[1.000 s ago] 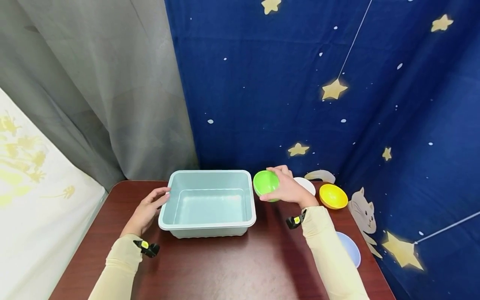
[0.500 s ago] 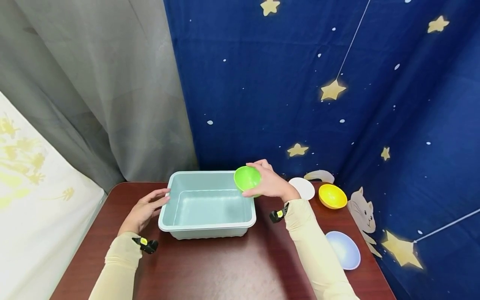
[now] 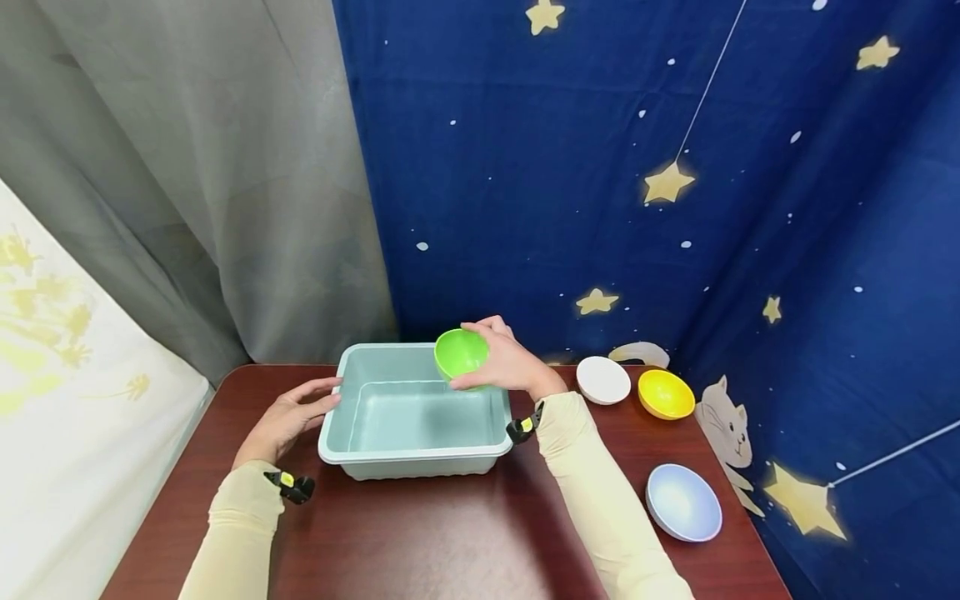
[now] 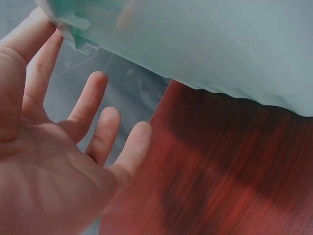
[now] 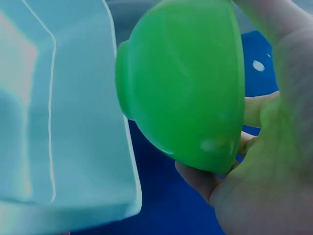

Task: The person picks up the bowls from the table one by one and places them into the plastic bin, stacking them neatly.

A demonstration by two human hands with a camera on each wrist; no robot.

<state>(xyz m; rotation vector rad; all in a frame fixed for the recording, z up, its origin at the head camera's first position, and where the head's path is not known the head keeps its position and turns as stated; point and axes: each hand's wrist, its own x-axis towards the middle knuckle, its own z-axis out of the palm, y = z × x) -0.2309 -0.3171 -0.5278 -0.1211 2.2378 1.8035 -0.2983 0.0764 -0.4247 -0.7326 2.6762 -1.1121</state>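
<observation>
My right hand [image 3: 506,362] grips a green bowl [image 3: 459,352] by its rim, thumb on the near side and fingers on the far side. The bowl is held over the back right part of a pale blue-green plastic tub [image 3: 416,454]. In the right wrist view the green bowl [image 5: 186,83] appears on its side, its foot toward the tub wall [image 5: 88,122]. At the tub's left rim, my left hand [image 3: 288,417] touches with thumb and forefinger. The left wrist view shows the other fingers [image 4: 132,147] of that hand extended loosely, off the tub.
To the right on the brown table [image 3: 420,533] stand a white bowl [image 3: 603,380], a yellow bowl [image 3: 666,394] and a light blue bowl [image 3: 683,502]. Behind the table hang a grey curtain [image 3: 225,167] and a blue star-patterned curtain [image 3: 525,208].
My right hand has carried the green bowl leftward, from beside the tub's right rim to above the tub. The white and light blue bowls have come into fuller view. My left hand stays put.
</observation>
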